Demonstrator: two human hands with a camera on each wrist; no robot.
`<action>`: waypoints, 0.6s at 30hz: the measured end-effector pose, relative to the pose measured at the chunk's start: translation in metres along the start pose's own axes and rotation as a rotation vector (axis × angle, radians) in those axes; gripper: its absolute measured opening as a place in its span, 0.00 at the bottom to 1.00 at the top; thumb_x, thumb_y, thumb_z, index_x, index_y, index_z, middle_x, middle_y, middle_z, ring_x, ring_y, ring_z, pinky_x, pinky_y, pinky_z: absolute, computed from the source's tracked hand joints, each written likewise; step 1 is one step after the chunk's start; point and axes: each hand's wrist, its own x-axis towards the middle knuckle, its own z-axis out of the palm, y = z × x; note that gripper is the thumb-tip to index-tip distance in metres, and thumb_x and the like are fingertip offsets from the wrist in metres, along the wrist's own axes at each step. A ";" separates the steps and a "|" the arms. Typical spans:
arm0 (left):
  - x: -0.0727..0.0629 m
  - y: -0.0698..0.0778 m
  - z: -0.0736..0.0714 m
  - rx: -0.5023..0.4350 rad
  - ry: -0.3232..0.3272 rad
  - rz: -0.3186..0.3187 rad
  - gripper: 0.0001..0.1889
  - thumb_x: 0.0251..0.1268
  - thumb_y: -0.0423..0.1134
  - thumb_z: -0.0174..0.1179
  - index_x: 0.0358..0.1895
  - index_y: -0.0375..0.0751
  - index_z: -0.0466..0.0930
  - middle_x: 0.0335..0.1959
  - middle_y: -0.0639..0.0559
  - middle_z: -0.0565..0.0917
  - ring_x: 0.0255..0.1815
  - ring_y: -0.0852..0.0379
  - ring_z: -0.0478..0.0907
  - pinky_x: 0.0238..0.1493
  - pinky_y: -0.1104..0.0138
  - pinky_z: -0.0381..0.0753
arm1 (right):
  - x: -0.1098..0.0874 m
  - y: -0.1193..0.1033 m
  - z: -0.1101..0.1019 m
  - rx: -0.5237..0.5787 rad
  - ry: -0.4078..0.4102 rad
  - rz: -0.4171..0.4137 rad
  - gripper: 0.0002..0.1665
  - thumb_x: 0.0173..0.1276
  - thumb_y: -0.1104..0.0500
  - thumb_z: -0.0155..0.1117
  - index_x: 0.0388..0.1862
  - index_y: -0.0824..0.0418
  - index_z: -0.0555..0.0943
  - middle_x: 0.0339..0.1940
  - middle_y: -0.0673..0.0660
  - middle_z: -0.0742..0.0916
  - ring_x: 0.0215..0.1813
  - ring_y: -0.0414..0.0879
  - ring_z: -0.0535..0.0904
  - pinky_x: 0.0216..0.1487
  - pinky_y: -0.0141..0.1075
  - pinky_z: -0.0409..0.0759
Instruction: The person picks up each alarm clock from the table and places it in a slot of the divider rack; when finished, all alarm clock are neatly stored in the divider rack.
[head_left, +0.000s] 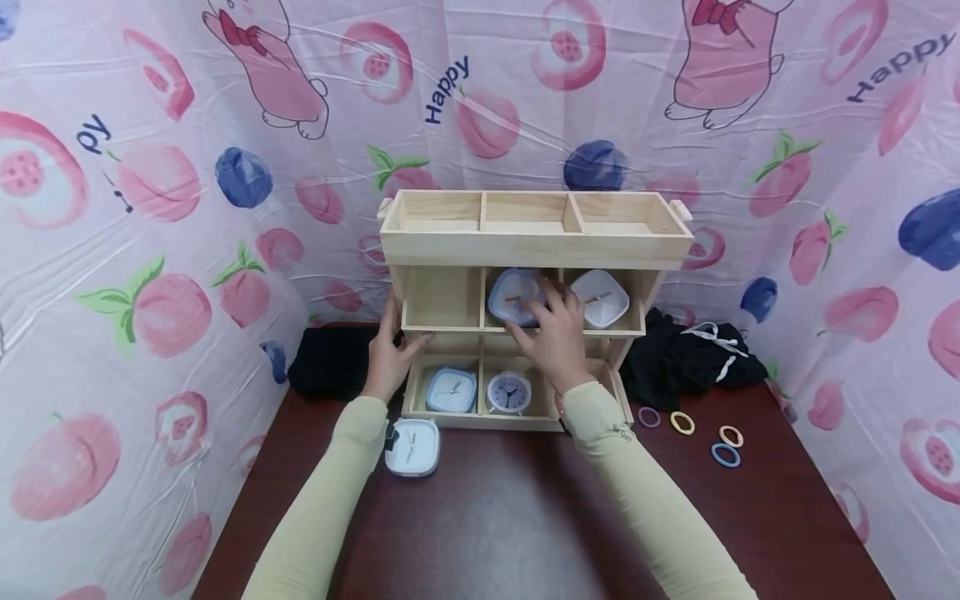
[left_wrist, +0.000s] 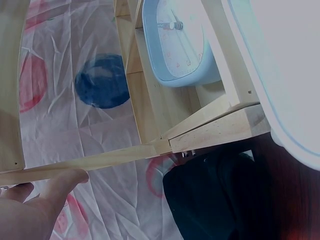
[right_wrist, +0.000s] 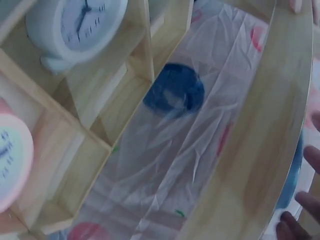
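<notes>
My left hand [head_left: 387, 362] holds the left side of a three-tier wooden shelf [head_left: 536, 250], thumb against the side post in the left wrist view. My right hand [head_left: 553, 337] reaches into the middle tier, fingers spread over the right part of a blue square clock [head_left: 506, 293] in the centre compartment. A white square clock [head_left: 600, 298] sits in the compartment to its right. Below are a light-blue square clock [head_left: 452, 390], a round pale-purple clock [head_left: 509, 392] and a pink clock [right_wrist: 12, 160], mostly hidden by my right wrist in the head view.
Another white square clock [head_left: 412, 447] lies on the dark table [head_left: 480, 517] by my left wrist. Several coloured rings, one blue [head_left: 725, 455], lie at right. A black object [head_left: 330, 362] and bunched black cloth [head_left: 675, 354] flank the shelf; a printed curtain [head_left: 480, 125] hangs behind.
</notes>
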 end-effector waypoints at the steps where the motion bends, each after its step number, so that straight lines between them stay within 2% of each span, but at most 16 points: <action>1: 0.000 0.000 0.000 -0.002 0.000 0.000 0.54 0.69 0.42 0.74 0.88 0.71 0.46 0.85 0.44 0.64 0.83 0.41 0.66 0.77 0.41 0.74 | -0.004 -0.003 0.002 0.015 0.028 -0.016 0.19 0.61 0.52 0.82 0.45 0.62 0.90 0.69 0.66 0.84 0.68 0.70 0.75 0.71 0.68 0.70; 4: 0.001 -0.001 0.000 -0.002 0.002 -0.002 0.54 0.69 0.41 0.74 0.88 0.70 0.46 0.85 0.43 0.64 0.83 0.40 0.66 0.77 0.41 0.74 | -0.020 -0.017 0.008 0.082 0.090 -0.066 0.15 0.62 0.55 0.81 0.42 0.63 0.90 0.58 0.67 0.88 0.60 0.67 0.78 0.66 0.65 0.74; 8: 0.001 0.000 0.000 -0.002 0.003 -0.006 0.55 0.69 0.37 0.74 0.88 0.71 0.45 0.85 0.42 0.65 0.83 0.40 0.66 0.77 0.41 0.74 | -0.053 -0.039 0.021 0.161 0.048 -0.100 0.11 0.63 0.58 0.80 0.41 0.62 0.90 0.45 0.62 0.89 0.50 0.59 0.80 0.56 0.55 0.81; 12: 0.002 0.002 0.000 -0.017 0.005 -0.002 0.56 0.68 0.36 0.75 0.88 0.71 0.45 0.84 0.42 0.67 0.83 0.39 0.67 0.77 0.40 0.73 | -0.089 -0.058 0.040 0.169 -0.099 -0.091 0.13 0.64 0.55 0.80 0.44 0.60 0.89 0.40 0.55 0.87 0.45 0.52 0.80 0.50 0.47 0.83; 18: 0.000 0.001 -0.001 -0.006 0.002 -0.006 0.56 0.68 0.38 0.75 0.88 0.69 0.45 0.83 0.41 0.67 0.83 0.39 0.67 0.77 0.40 0.74 | -0.129 -0.077 0.062 0.124 -0.411 -0.062 0.26 0.63 0.48 0.81 0.57 0.56 0.86 0.47 0.53 0.84 0.51 0.49 0.79 0.58 0.46 0.81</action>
